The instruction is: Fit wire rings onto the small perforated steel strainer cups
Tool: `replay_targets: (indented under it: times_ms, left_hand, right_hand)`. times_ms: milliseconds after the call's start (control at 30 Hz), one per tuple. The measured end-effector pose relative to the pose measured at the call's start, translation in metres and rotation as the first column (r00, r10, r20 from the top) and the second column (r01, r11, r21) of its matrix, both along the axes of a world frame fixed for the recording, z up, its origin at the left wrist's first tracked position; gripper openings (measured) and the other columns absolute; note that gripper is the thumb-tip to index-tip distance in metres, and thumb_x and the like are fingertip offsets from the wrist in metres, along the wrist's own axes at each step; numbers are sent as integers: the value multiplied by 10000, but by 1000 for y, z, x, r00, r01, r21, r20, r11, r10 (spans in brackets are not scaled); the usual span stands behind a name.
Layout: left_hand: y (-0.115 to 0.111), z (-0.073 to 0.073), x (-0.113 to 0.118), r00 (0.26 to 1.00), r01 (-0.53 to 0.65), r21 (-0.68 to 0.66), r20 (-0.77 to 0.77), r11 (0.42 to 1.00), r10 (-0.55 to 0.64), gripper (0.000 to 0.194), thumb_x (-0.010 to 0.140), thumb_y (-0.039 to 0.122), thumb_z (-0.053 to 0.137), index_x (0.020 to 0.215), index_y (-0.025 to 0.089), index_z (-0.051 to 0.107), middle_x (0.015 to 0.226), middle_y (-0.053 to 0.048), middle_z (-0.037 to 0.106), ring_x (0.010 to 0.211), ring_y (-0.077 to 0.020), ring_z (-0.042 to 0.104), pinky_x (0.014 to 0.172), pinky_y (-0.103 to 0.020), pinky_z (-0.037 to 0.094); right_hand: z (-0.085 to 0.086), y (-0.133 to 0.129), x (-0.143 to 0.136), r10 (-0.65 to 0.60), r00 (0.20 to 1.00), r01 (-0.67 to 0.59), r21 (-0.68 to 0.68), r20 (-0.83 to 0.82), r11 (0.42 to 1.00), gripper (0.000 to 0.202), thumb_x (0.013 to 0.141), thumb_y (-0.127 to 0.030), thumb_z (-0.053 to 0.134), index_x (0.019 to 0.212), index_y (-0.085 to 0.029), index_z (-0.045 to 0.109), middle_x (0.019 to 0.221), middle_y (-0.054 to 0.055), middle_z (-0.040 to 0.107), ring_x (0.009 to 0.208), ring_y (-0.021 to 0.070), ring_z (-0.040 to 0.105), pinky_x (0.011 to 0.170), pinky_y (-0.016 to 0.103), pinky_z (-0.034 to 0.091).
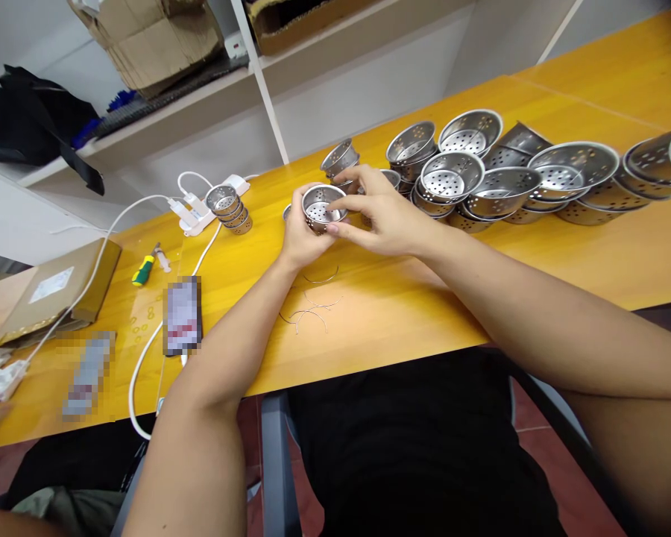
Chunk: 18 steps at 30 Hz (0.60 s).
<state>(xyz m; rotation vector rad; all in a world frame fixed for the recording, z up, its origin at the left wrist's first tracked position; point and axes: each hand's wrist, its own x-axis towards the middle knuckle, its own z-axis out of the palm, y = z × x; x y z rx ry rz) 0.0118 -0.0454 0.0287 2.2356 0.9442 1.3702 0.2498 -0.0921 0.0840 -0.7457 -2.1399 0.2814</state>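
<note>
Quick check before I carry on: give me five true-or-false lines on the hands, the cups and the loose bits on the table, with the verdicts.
1. The left hand holds a cup. True.
2. The right hand lies flat on the table. False: it is raised, with its fingers at the cup.
3. The cup stack stands beside the power strip. True.
4. The wires lie on the power strip. False: they lie on the table, in front of the hands.
5. The screwdriver has a red handle. False: the handle is green and yellow.
</note>
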Motion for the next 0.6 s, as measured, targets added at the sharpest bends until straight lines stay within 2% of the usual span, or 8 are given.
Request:
replay_targets:
  times_ms: [100,200,433,500,600]
  left_hand:
    - [-1,0,3,999,30,-18,18,999,-29,1100,915,995,806,1700,371,355,1464,-118,737,1351,-329,830,1194,-568,689]
    - [-3,0,4,998,56,-6,6,998,-56,1030,967,928,810,1694,367,343,1523,-127,717,1384,-320,825,1192,-548,706]
    - [-1,-3,-1,998,61,45,-34,997,-59,987,1013,819,826,1714,344,318,1595,-148,678,1427,-321,804,1229,-546,694]
    - [1,-2,-4,994,66,51,-88,997,-61,948,1018,768,828,1707,323,352,1604,-155,678,1453,-330,784,1265,-549,665]
    - [1,4,-9,983,69,72,-177,995,-56,851,974,674,864,1630,285,485,1600,-165,694,1517,-368,740,1335,-557,610]
  right_hand:
    - [-3,0,-2,26,1000,-26,-1,16,1000,395,1106,-526,837,1450,-352,922,1740,172,616,1636,535,583,1391,838,456]
    - [-5,0,-4,10,1000,-10,10,4,1000,395,1121,-503,820,1483,-365,897,1719,165,623,1630,524,587,1375,826,477]
    - [3,-1,1,-45,999,45,34,-24,998,525,1075,-544,875,1545,-329,786,1678,185,652,1618,539,584,1371,792,455]
    - [4,-1,2,-57,998,58,58,-20,997,443,1078,-513,859,1476,-326,804,1661,178,664,1596,524,592,1345,774,480]
    - [4,0,3,-39,999,37,93,19,995,210,1103,-438,800,1274,-328,852,1564,157,715,1471,487,646,1269,749,511]
